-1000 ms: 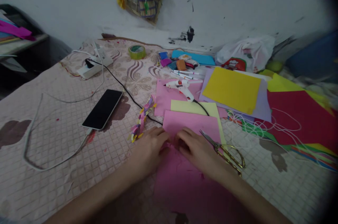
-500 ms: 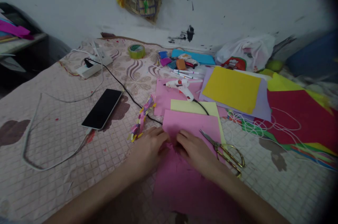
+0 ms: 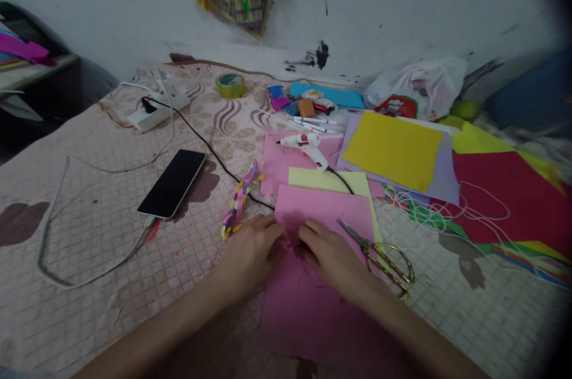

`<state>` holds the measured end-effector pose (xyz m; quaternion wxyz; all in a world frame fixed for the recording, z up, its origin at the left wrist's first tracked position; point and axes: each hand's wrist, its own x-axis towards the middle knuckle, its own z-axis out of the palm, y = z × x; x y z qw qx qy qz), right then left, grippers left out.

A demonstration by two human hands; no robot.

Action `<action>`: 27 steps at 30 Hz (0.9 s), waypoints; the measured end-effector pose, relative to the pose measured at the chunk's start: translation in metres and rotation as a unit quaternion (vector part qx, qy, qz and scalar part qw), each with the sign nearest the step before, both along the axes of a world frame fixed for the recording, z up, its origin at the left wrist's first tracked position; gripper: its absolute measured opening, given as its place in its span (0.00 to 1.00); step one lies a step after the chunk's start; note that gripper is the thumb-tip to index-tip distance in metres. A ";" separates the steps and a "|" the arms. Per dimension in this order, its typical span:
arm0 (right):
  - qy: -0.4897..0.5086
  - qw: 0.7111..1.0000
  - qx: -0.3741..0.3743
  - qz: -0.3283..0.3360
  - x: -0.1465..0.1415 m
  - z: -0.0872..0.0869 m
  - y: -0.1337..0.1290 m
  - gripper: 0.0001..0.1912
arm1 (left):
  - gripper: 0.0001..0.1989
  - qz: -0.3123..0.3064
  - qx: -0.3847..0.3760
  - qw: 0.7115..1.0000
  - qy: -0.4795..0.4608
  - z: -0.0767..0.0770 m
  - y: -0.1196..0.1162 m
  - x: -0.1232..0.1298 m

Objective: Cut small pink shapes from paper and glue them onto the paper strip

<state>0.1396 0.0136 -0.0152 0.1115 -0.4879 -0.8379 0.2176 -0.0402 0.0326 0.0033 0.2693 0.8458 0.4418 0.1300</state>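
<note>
Over a pink paper sheet (image 3: 304, 319), my left hand (image 3: 257, 245) and my right hand (image 3: 324, 251) face each other with fingers closed. Between their fingertips shows a small pink paper piece (image 3: 288, 244); its exact shape is mostly hidden. Gold-handled scissors (image 3: 369, 245) lie half open beside my right hand, their blades on the pink paper. Just past my left hand rests a twisted strip of pink, purple and yellow paper (image 3: 239, 203). A white glue gun (image 3: 308, 146) lies on its side beyond the sheets.
To the left are a phone (image 3: 174, 184) on a white cable and a power strip (image 3: 156, 114). At the back are a tape roll (image 3: 231, 87) and a plastic bag (image 3: 415, 90). Yellow sheets (image 3: 393, 149), white string (image 3: 429, 212) and red sheets (image 3: 504, 194) spread across the right.
Almost nothing differs. Both hands keep their place around the small pink paper piece, and the view has shifted very slightly.
</note>
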 end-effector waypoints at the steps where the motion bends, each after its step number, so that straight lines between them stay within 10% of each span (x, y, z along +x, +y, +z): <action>1: 0.000 1.000 0.000 0.001 0.000 0.000 0.000 0.06 | 0.06 0.000 0.001 1.000 -0.001 0.000 0.000 0.000; 27: 0.145 0.989 0.000 -0.012 0.006 0.041 0.030 0.05 | 0.04 0.041 -0.058 0.990 -0.119 0.015 0.018 0.002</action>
